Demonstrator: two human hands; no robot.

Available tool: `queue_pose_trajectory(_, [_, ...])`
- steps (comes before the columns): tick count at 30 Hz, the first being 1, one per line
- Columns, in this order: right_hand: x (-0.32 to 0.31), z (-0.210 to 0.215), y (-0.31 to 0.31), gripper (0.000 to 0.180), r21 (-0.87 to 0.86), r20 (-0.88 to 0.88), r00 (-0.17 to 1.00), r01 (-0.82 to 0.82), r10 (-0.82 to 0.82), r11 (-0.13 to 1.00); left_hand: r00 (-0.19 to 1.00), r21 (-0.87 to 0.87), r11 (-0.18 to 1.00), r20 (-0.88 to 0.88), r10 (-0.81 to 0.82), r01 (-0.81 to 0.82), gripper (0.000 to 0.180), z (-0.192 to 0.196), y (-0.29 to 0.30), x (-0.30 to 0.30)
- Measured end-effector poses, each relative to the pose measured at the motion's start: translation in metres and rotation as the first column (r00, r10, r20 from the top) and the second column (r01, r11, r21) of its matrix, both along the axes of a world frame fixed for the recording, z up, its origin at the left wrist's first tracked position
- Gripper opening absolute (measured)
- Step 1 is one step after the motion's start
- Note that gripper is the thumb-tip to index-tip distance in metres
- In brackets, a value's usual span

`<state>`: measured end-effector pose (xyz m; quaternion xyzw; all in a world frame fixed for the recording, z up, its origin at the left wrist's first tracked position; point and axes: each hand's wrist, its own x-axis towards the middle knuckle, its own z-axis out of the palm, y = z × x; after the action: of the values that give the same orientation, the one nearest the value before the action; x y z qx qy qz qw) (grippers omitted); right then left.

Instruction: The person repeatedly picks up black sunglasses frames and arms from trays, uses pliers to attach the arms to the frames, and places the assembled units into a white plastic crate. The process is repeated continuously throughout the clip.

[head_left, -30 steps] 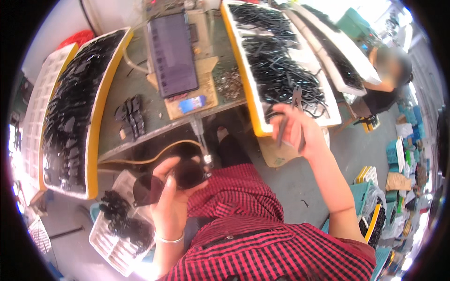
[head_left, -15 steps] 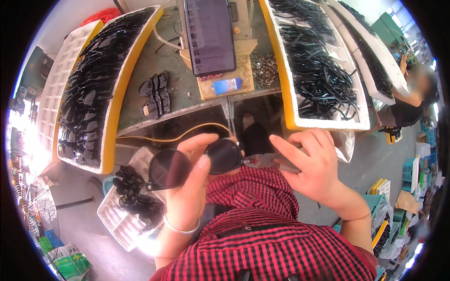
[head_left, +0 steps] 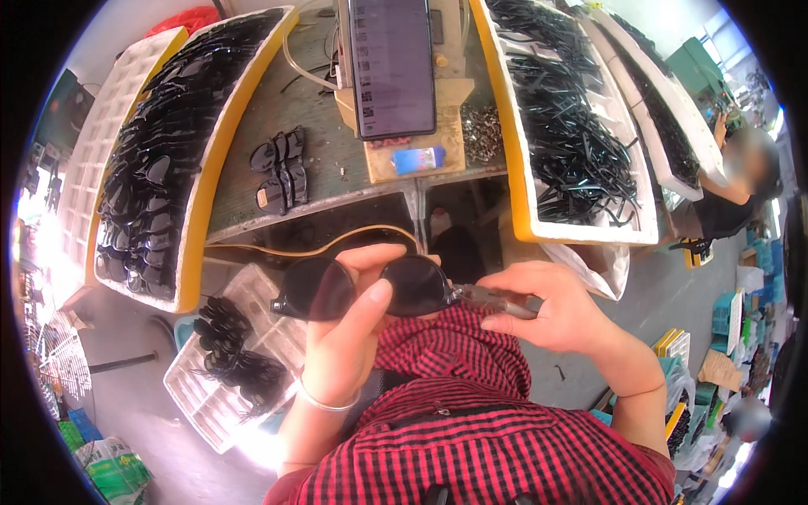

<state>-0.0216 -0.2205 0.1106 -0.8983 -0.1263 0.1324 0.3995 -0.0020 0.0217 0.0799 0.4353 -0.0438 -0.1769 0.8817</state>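
My left hand [head_left: 347, 353] pinches a dark sunglasses front [head_left: 412, 286] between thumb and fingers, near its bridge. Its two round black lenses face up toward me, and no temple arms show on it. My right hand [head_left: 555, 307] is closed round a pair of grey metal pliers [head_left: 492, 301], whose tip meets the hinge end at the right of the sunglasses front. The jaws are too small to tell whether they grip the hinge. Both hands are above my lap, in front of the bench edge.
A yellow-edged tray of dark lensed fronts [head_left: 156, 172] stands at the left, a tray of black temple arms [head_left: 572, 143] at the right. Between them a phone [head_left: 394, 76] stands above a blue packet [head_left: 418, 160]. Several glasses parts [head_left: 282, 172] lie on the bench. A white tray [head_left: 198, 404] sits below left.
My right fingers have closed in around the pliers, whose tip stays at the hinge end. The sunglasses front has shifted slightly right and levelled out.
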Motion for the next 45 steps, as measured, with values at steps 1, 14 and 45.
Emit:
queue_pose_trajectory(1, [0.001, 0.001, 0.0, 0.036, 0.015, -0.062, 0.998, -0.001, 0.002, 1.0, 1.0, 0.004, 1.0, 0.003, 0.004, -0.004, 0.034, -0.001, 0.001, 0.0])
queue_pose_trajectory(14, [0.048, 0.023, -0.037, 0.033, -0.244, 0.227, 0.953, 0.255, -0.201, 0.935, 0.92, 0.162, 0.911, 0.164, 0.355, -0.38, 0.014, -0.018, 0.021, 0.002])
queue_pose_trajectory(45, [-0.063, -0.07, 0.006, 0.044, 0.161, -0.252, 0.938, 0.283, -0.238, 0.946, 0.371, 0.381, -0.095, 0.922, 0.107, -0.919, 0.031, -0.1, 0.089, 0.026])
